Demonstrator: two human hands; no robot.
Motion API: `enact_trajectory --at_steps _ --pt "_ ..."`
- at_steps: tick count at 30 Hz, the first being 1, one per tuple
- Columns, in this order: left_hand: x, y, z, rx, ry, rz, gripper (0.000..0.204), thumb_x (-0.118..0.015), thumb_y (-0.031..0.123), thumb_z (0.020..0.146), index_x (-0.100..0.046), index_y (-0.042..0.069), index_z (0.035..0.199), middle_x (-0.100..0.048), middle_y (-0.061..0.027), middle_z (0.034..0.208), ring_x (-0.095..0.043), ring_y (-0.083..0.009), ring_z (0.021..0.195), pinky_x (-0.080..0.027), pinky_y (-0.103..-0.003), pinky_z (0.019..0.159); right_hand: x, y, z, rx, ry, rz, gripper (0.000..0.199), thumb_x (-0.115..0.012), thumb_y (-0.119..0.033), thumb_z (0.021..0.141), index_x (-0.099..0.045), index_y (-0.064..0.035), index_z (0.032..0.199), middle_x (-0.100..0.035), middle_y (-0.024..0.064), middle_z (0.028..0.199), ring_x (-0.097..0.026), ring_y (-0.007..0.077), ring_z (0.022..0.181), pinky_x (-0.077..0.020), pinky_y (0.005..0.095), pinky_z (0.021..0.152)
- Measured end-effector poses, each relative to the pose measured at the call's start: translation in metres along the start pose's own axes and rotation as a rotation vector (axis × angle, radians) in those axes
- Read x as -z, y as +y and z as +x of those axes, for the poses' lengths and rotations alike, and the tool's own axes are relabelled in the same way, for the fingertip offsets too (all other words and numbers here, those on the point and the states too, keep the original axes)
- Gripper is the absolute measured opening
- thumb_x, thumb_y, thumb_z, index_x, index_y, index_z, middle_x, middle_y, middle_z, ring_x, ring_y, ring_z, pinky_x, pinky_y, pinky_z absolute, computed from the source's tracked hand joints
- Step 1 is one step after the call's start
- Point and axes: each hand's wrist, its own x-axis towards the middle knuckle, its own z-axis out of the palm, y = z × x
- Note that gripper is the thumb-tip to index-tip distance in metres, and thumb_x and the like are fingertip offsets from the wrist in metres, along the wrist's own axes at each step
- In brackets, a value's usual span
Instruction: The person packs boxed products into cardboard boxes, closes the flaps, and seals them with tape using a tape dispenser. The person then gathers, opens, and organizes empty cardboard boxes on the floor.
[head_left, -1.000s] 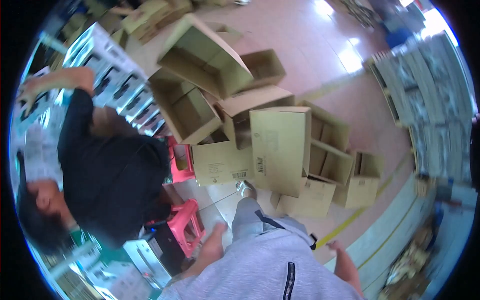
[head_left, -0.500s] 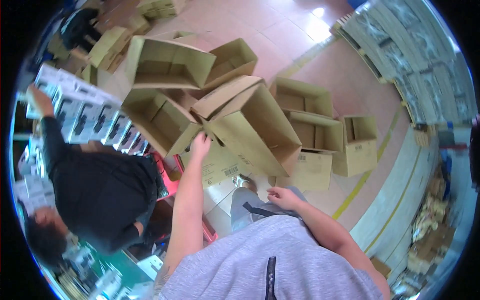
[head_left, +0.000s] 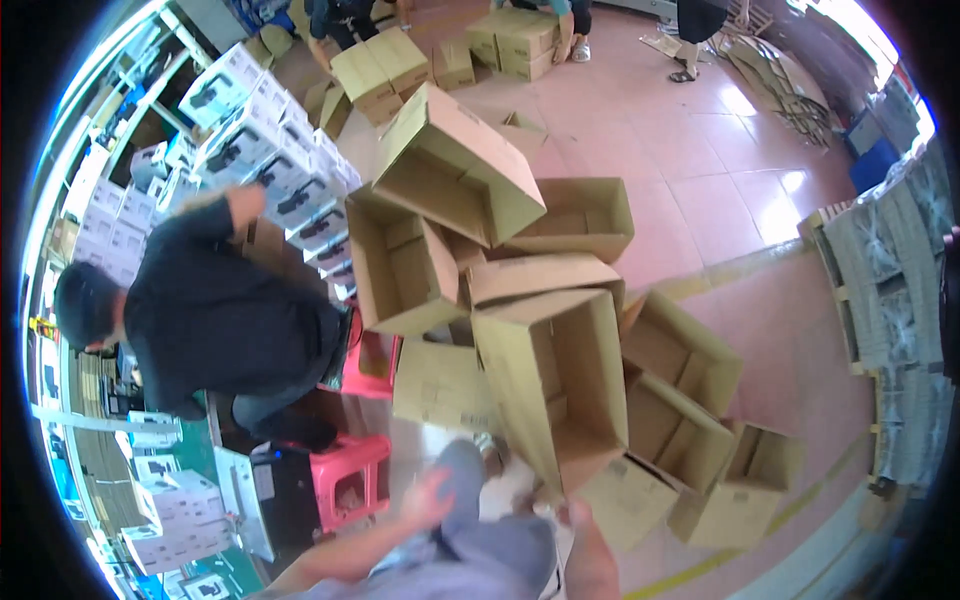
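My left hand [head_left: 430,500], smeared by motion, is over my grey-trousered leg [head_left: 462,475] and apart from the cartons. My right hand [head_left: 580,525] is by the lower corner of a large open cardboard box [head_left: 590,370]; its fingers are unclear, and I cannot tell whether it touches the box. That box is tilted, and its inside looks bare. Against its far side leans another brown carton [head_left: 540,275]. A closed or flattened carton [head_left: 440,380] lies to its left, beyond my left hand.
More open boxes surround it, including one [head_left: 400,260] at left and one [head_left: 680,350] at right. A co-worker in black [head_left: 240,310] is at left beside pink stools [head_left: 350,475] and stacked white product boxes [head_left: 270,150]. Other people handle cartons [head_left: 380,70] farther off.
The whole view has swung, bringing more of the far floor and people into sight. My left hand has come back from the cartons toward my leg; my right hand has moved out near the large box.
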Motion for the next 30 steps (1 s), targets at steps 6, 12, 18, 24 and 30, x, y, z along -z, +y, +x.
enact_trajectory --at_steps 6,12,18,24,30 --pt "-0.025 0.094 0.137 -0.847 -0.155 0.613 0.063 -0.057 0.020 0.083 -0.038 0.018 0.144 -0.029 -0.0233 0.148 -0.032 -0.0448 0.133 -0.032 -0.058 0.104 -0.005 0.061 0.131 -0.147 -0.055 1.255 0.051 -0.048 -0.044 0.095 -0.050 -0.0074 0.130 -0.062 0.0112 0.112 -0.060 0.0246 0.100 -0.0528 0.0373 0.082" --pt "-0.092 0.201 0.323 -0.815 -0.788 1.181 0.023 -0.058 0.015 0.077 -0.065 0.011 0.098 -0.064 -0.0139 0.101 -0.063 -0.0270 0.096 -0.048 -0.041 0.073 0.021 0.065 0.177 0.226 0.281 1.547 0.061 -0.057 -0.038 0.091 -0.038 -0.0087 0.141 -0.066 0.0122 0.107 -0.062 0.0316 0.096 -0.0521 0.0452 0.081" --pt "-0.012 0.170 0.340 -1.072 -0.530 0.934 0.006 -0.063 0.018 0.075 -0.066 0.012 0.074 -0.063 -0.0072 0.075 -0.065 -0.0229 0.074 -0.048 -0.037 0.062 -0.026 0.071 0.208 0.382 0.326 0.780 0.038 -0.060 -0.026 0.089 -0.052 -0.0097 0.122 -0.066 0.0079 0.096 -0.063 0.0224 0.082 -0.0508 0.0364 0.068" --pt "0.152 0.219 0.314 -0.899 -0.330 0.576 0.018 -0.072 0.023 0.074 -0.067 0.011 0.087 -0.065 -0.0069 0.080 -0.065 -0.0272 0.077 -0.053 -0.038 0.064 -0.081 0.081 0.061 0.306 0.251 0.775 0.024 -0.071 -0.024 0.081 -0.064 -0.0083 0.098 -0.065 0.0036 0.080 -0.061 0.0156 0.070 -0.0492 0.0318 0.062" --pt "0.168 0.172 0.293 -0.636 -0.182 -0.244 0.020 -0.072 0.014 0.083 -0.067 -0.004 0.089 -0.070 -0.0113 0.085 -0.062 -0.0135 0.076 -0.051 -0.033 0.069 -0.054 0.057 -0.122 0.176 0.432 0.334 0.052 -0.066 -0.046 0.078 -0.067 -0.0046 0.108 -0.069 0.0150 0.087 -0.065 0.0273 0.080 -0.0521 0.0365 0.078"
